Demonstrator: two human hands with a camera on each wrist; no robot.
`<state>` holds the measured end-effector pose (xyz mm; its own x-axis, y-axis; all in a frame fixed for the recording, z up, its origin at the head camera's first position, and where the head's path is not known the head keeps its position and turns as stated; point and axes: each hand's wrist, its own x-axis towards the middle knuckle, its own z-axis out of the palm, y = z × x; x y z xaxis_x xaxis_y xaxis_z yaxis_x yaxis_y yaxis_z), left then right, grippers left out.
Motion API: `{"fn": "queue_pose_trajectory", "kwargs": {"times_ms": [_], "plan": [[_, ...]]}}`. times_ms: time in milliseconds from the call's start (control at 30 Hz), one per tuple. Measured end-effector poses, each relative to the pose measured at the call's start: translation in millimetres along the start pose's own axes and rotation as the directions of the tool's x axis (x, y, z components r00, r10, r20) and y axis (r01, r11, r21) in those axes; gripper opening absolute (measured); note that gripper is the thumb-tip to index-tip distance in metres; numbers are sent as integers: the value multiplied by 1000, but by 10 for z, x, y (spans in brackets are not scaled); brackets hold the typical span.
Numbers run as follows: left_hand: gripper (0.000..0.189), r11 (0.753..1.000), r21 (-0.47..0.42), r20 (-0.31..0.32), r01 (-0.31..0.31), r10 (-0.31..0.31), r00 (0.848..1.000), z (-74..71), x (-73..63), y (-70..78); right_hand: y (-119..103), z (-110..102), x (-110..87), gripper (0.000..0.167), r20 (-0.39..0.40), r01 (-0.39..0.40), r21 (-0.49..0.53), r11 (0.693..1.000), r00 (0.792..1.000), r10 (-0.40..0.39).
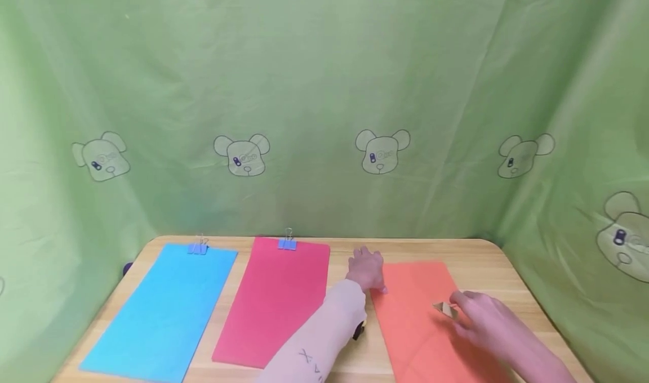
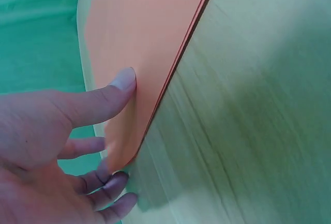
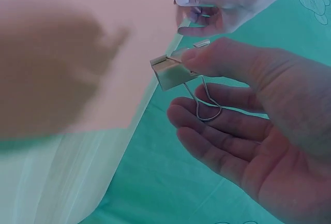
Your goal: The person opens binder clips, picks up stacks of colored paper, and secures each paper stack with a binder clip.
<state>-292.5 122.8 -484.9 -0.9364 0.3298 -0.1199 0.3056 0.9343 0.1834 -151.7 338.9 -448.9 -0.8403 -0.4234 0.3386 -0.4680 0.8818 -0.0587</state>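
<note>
A stack of orange paper [image 1: 413, 310] lies on the right part of the table. My left hand [image 1: 367, 268] grips its far left corner; in the left wrist view the thumb [image 2: 124, 79] lies on the top sheet, with the other fingers at and beyond the edge. Above the paper's right side, my right hand [image 1: 484, 321] holds a gold binder clip [image 1: 446, 310]. In the right wrist view the thumb is on the clip's body [image 3: 173, 73], and one wire handle [image 3: 209, 115] sticks out toward the fingers. The clip is apart from the paper.
On the wooden table [image 1: 456, 250], a red paper stack [image 1: 284, 298] and a blue paper stack [image 1: 162, 310] lie to the left, each with a blue binder clip at its far edge. A small dark object [image 1: 359, 330] shows beside my left sleeve. Green curtain [image 1: 324, 191] surrounds the table.
</note>
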Motion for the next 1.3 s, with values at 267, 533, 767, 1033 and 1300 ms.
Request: {"fn": "queue_pose_trajectory", "kwargs": {"times_ms": [267,533,767,1033,1300], "plan": [[60,999,-38,38,26,-25,999,-42,-22,29,43,-22,-83,36,11,-54,42,998,999,53],[22,1000,-23,-22,-3,3,1000,83,126,36,84,-90,-122,35,43,-152,47,987,988,150],[14,999,-22,41,-48,49,998,-52,-1,35,120,-89,-157,34,68,-201,78,977,978,195],[40,955,-290,265,-68,148,953,-168,-142,-96,150,-102,-132,34,98,-256,101,961,964,246],[54,624,-775,274,-101,475,836,-229,-188,-469,147,-90,-101,33,36,-237,95,967,972,234]]}}
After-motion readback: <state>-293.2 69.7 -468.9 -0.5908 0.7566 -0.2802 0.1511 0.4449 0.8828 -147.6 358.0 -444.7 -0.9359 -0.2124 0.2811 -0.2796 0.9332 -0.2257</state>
